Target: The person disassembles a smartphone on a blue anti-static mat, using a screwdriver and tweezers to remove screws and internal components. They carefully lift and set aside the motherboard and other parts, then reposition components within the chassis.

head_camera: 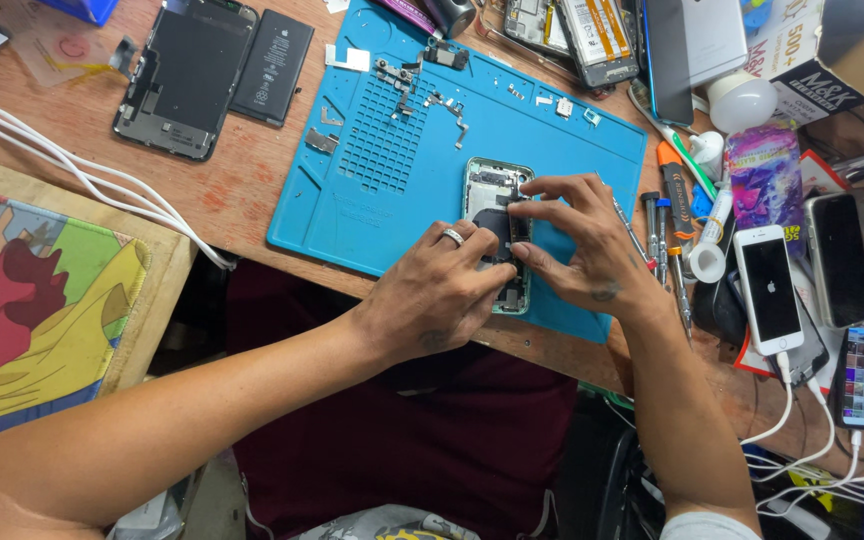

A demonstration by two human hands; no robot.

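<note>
An opened phone housing (488, 192) with a green-silver frame lies on the blue repair mat (382, 200), its insides facing up. My left hand (442, 295), with a ring on one finger, rests on the lower part of the housing and pinches at a dark part in its middle. My right hand (587, 245) presses fingertips onto the same dark part from the right side. The lower half of the housing is hidden under both hands.
Small metal parts and screws (422, 95) are scattered on the mat's top. A phone screen (180, 75) and a black battery (272, 65) lie at the back left. Screwdrivers (664, 235), several phones (770, 290) and white cables (82, 170) crowd the wooden table.
</note>
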